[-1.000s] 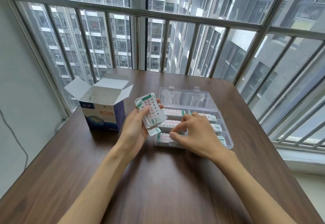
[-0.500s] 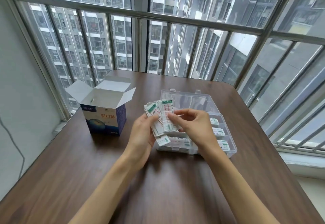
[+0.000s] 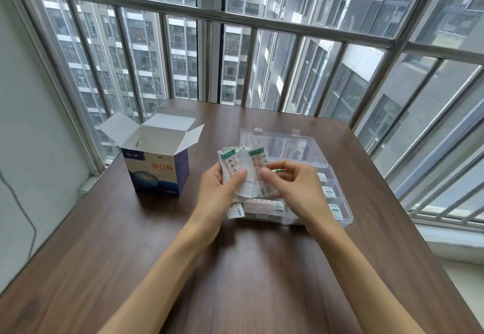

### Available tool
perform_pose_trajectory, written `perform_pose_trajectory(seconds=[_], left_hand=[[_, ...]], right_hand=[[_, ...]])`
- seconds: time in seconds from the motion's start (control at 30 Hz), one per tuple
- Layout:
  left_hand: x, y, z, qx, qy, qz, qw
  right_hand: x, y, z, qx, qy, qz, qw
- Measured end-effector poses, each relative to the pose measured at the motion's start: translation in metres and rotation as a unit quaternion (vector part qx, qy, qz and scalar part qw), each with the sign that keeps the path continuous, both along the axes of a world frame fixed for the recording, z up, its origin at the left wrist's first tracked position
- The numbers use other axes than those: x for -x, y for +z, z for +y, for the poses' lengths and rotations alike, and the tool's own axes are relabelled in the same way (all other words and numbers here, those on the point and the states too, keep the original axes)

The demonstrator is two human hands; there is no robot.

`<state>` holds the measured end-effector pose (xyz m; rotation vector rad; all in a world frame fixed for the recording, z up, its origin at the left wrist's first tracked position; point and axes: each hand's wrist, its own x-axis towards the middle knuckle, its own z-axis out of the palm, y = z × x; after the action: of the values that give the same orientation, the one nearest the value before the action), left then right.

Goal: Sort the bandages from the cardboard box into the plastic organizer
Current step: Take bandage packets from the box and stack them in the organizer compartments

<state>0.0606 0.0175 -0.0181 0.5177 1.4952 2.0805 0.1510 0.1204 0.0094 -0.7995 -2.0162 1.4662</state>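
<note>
A blue and white cardboard box (image 3: 157,171) stands open at the left of the brown table. The clear plastic organizer (image 3: 343,212) lies to its right, lid folded back, with wrapped bandages (image 3: 328,192) in its compartments. My left hand (image 3: 220,195) grips a fanned stack of bandages (image 3: 230,166) above the organizer's left end. My right hand (image 3: 293,189) pinches one bandage (image 3: 258,168) at the right side of that stack. Another bandage (image 3: 235,212) pokes out below my left hand.
The table (image 3: 235,268) fills a corner between a white wall on the left and a barred window behind and to the right. A dark cable (image 3: 25,210) hangs down the wall at left.
My right hand has left the organizer's near compartment and come up to the stack in my left hand. It now pinches one bandage there.
</note>
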Motion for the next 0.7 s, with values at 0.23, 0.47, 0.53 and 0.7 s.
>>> perform_pose_trajectory(seconds=[0.23, 0.47, 0.53, 0.7], left_hand=[[0.012, 0.001, -0.004, 0.000, 0.057, -0.046, 0.997], [0.012, 0.003, -0.004, 0.013, 0.056, -0.083, 0.995], [0.013, 0.002, -0.004, 0.010, 0.052, -0.085, 0.995], [0.014, 0.000, -0.004, -0.002, 0.052, -0.094, 0.994]], right_hand=[[-0.023, 0.013, 0.025, -0.120, 0.095, -0.193, 0.969], [-0.007, 0.014, 0.019, -0.234, 0.189, -0.270, 0.915], [-0.004, 0.012, 0.017, -0.257, 0.189, -0.276, 0.907], [-0.002, 0.009, 0.014, -0.319, 0.130, -0.269, 0.899]])
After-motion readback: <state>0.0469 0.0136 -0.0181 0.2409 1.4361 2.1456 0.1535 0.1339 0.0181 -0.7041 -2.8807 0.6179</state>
